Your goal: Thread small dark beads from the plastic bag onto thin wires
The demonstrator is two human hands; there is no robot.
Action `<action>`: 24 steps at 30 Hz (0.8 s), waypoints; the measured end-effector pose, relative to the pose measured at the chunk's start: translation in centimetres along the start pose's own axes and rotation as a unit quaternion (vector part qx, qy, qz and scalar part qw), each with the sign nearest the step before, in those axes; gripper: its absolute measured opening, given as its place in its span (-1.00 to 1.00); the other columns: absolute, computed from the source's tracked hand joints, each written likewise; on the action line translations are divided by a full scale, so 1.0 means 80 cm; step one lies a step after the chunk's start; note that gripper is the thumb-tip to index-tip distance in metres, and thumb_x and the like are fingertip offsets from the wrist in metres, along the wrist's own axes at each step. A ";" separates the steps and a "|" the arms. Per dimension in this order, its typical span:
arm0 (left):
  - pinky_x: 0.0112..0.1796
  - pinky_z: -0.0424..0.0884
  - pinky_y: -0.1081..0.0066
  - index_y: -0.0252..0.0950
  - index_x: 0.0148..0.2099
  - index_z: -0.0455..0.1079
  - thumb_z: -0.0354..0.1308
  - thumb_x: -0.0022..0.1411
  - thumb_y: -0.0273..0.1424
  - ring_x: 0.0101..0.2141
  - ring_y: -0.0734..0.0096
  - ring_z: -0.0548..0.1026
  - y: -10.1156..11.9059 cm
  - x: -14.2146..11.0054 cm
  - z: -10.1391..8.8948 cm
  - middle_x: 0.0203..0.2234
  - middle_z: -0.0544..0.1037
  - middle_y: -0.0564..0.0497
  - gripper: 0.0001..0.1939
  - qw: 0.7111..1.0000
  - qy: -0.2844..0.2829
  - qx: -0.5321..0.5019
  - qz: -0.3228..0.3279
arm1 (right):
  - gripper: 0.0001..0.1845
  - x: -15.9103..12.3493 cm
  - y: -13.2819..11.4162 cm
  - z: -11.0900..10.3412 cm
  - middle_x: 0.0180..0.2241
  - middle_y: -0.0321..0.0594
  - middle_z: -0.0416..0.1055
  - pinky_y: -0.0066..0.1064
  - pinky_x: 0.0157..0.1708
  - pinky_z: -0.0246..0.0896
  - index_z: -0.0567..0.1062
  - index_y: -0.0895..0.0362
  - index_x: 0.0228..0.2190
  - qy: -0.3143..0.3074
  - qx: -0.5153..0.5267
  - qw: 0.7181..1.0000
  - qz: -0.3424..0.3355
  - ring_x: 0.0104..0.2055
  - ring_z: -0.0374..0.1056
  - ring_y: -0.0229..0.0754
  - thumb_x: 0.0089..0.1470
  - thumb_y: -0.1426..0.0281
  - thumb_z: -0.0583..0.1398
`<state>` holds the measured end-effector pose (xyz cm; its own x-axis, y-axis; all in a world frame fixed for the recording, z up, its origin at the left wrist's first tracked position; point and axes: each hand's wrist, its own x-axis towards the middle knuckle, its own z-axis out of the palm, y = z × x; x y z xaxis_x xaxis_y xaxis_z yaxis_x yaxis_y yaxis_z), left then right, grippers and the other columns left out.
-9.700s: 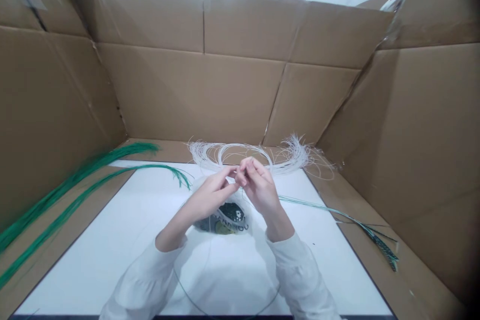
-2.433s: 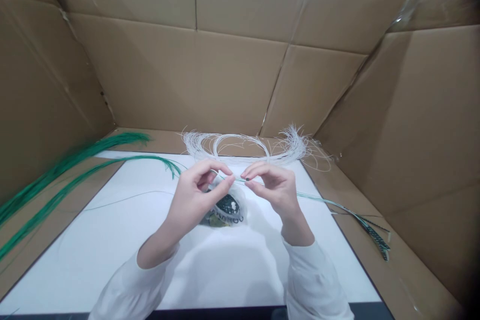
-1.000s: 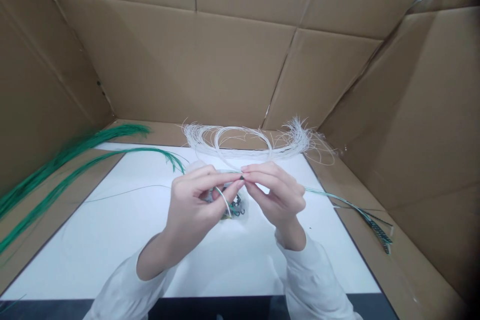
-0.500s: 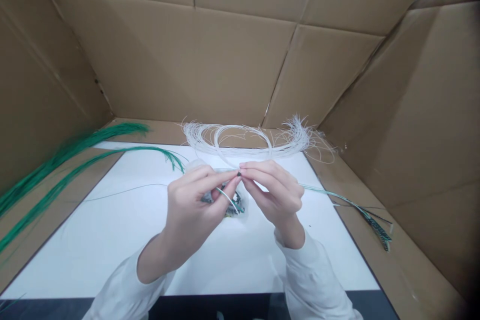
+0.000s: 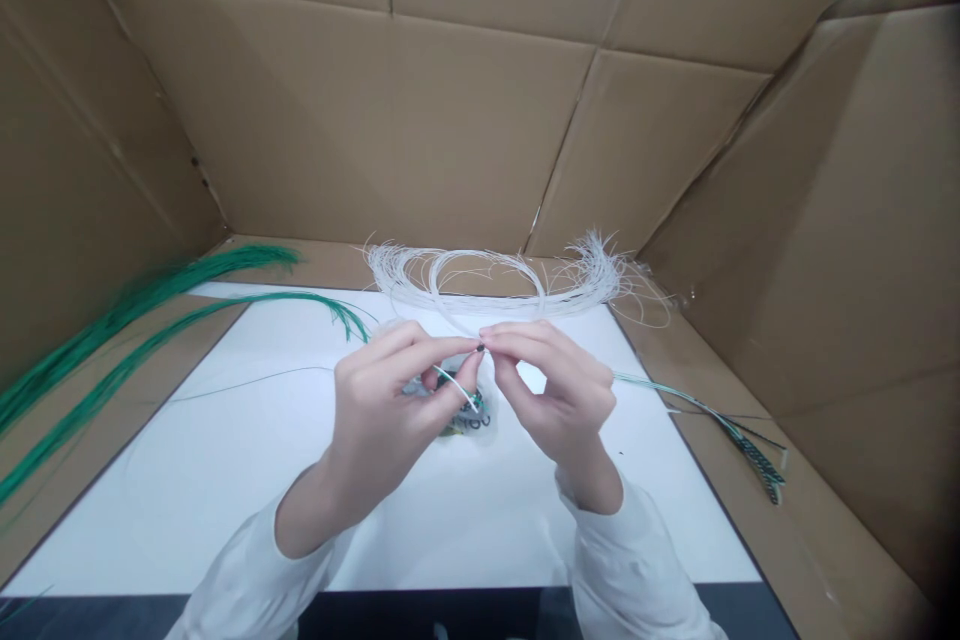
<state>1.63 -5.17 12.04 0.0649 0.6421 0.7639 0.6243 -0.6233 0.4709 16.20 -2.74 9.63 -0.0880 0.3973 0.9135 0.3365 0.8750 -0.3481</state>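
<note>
My left hand point(image 5: 401, 410) is closed, with the tips of thumb and forefinger pinched together. A white and a green thin strand point(image 5: 457, 387) stick out across its thumb. My right hand point(image 5: 555, 380) is closed too, its fingertips meeting those of the left. Between the tips sits a small dark piece point(image 5: 481, 348), too small to make out; the fingers cover most of it. Behind and below the hands lies a clear plastic bag point(image 5: 480, 425) with dark lettering and dark contents, partly hidden by my left hand.
Two bundles of green strands point(image 5: 187, 322) lie at the left. A coiled bundle of white strands point(image 5: 577, 303) lies along the back. Striped dark-green strands point(image 5: 757, 465) rest at the right edge of the white board point(image 5: 225, 520). Cardboard walls point(image 5: 337, 120) surround the board.
Earlier my hands were a little apart, with the dark piece at my right fingertips; since then the fingertips have met around it. Over the last second the right thumb shifted slightly and the strands turned.
</note>
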 end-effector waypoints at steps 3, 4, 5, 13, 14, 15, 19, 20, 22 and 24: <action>-0.57 0.21 0.54 -0.29 -0.39 0.48 0.19 0.02 -0.49 -0.62 0.59 0.24 -0.001 -0.001 0.002 -0.69 0.28 0.13 -0.94 0.999 0.020 0.018 0.022 | -0.69 0.003 -0.008 -0.002 -0.38 -0.22 0.50 -0.35 -0.40 0.36 0.50 0.08 -0.34 -0.010 0.060 0.994 0.087 -0.33 0.42 -0.18 -0.10 0.66 0.15; -0.56 0.22 0.53 -0.29 -0.40 0.47 0.19 0.02 -0.49 -0.62 0.59 0.25 -0.001 -0.001 0.003 -0.69 0.28 0.13 -0.95 0.999 0.024 0.025 0.029 | -0.72 0.003 -0.010 -0.002 -0.39 -0.22 0.50 -0.37 -0.42 0.36 0.51 0.09 -0.36 -0.014 0.076 0.991 0.110 -0.33 0.41 -0.19 -0.09 0.65 0.15; -0.55 0.22 0.53 -0.29 -0.41 0.47 0.19 0.02 -0.50 -0.61 0.58 0.25 -0.002 -0.001 0.004 -0.68 0.29 0.12 -0.95 0.999 0.028 0.031 0.035 | -0.74 0.004 -0.011 -0.003 -0.40 -0.22 0.50 -0.39 -0.45 0.34 0.51 0.09 -0.37 -0.021 0.088 0.987 0.130 -0.34 0.41 -0.21 -0.09 0.63 0.16; -0.53 0.25 0.51 -0.29 -0.42 0.44 0.18 0.02 -0.51 -0.62 0.57 0.27 -0.002 -0.001 0.005 -0.67 0.34 0.12 -0.96 0.997 0.032 0.041 0.054 | -0.91 0.008 -0.009 -0.006 -0.48 -0.25 0.50 -0.44 -0.50 0.33 0.53 0.11 -0.47 -0.061 0.126 0.964 0.227 -0.41 0.40 -0.24 -0.07 0.50 0.21; -0.53 0.25 0.51 -0.29 -0.42 0.44 0.18 0.02 -0.51 -0.62 0.57 0.27 -0.002 -0.001 0.005 -0.68 0.34 0.12 -0.96 0.997 0.032 0.041 0.053 | -0.92 0.009 -0.009 -0.006 -0.48 -0.25 0.50 -0.45 -0.50 0.32 0.53 0.11 -0.49 -0.066 0.132 0.960 0.238 -0.42 0.39 -0.25 -0.07 0.49 0.21; -0.53 0.25 0.50 -0.29 -0.42 0.44 0.18 0.02 -0.51 -0.62 0.57 0.26 -0.002 -0.001 0.005 -0.68 0.34 0.12 -0.96 0.997 0.032 0.042 0.052 | -0.92 0.009 -0.008 -0.006 -0.49 -0.26 0.50 -0.46 -0.52 0.32 0.53 0.11 -0.49 -0.071 0.140 0.956 0.250 -0.44 0.39 -0.26 -0.06 0.48 0.21; -0.53 0.25 0.51 -0.28 -0.41 0.45 0.17 0.03 -0.49 -0.62 0.57 0.25 -0.003 -0.002 0.005 -0.68 0.33 0.12 -0.95 0.998 0.022 0.042 0.043 | -0.92 0.011 -0.006 -0.007 -0.50 -0.25 0.48 -0.50 -0.57 0.29 0.54 0.13 -0.51 -0.087 0.178 0.933 0.301 -0.49 0.36 -0.30 -0.06 0.43 0.22; -0.53 0.25 0.51 -0.27 -0.41 0.46 0.16 0.04 -0.49 -0.62 0.57 0.25 -0.003 -0.002 0.005 -0.68 0.33 0.12 -0.94 0.998 0.018 0.041 0.041 | -0.92 0.012 -0.006 -0.007 -0.51 -0.26 0.48 -0.50 -0.58 0.29 0.54 0.13 -0.51 -0.091 0.192 0.925 0.315 -0.51 0.35 -0.31 -0.07 0.42 0.22; -0.53 0.25 0.52 -0.26 -0.41 0.46 0.16 0.04 -0.49 -0.62 0.57 0.26 -0.004 -0.002 0.005 -0.68 0.32 0.12 -0.94 0.998 0.013 0.038 0.040 | -0.91 0.013 -0.004 -0.008 -0.54 -0.27 0.46 -0.50 -0.60 0.28 0.54 0.14 -0.53 -0.102 0.225 0.906 0.345 -0.55 0.31 -0.32 -0.08 0.40 0.23; -0.53 0.25 0.52 -0.26 -0.40 0.47 0.16 0.04 -0.49 -0.62 0.57 0.26 -0.005 -0.002 0.005 -0.69 0.32 0.13 -0.94 0.999 0.008 0.033 0.042 | -0.88 0.014 -0.001 -0.008 -0.57 -0.29 0.44 -0.49 -0.60 0.27 0.54 0.15 -0.54 -0.117 0.258 0.883 0.373 -0.58 0.28 -0.34 -0.08 0.37 0.23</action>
<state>1.67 -4.86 11.61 0.1071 0.5809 0.8069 0.6672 -0.6437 0.3748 16.67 -2.57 10.81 -0.2344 0.9103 0.3412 -0.0840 0.3307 -0.9400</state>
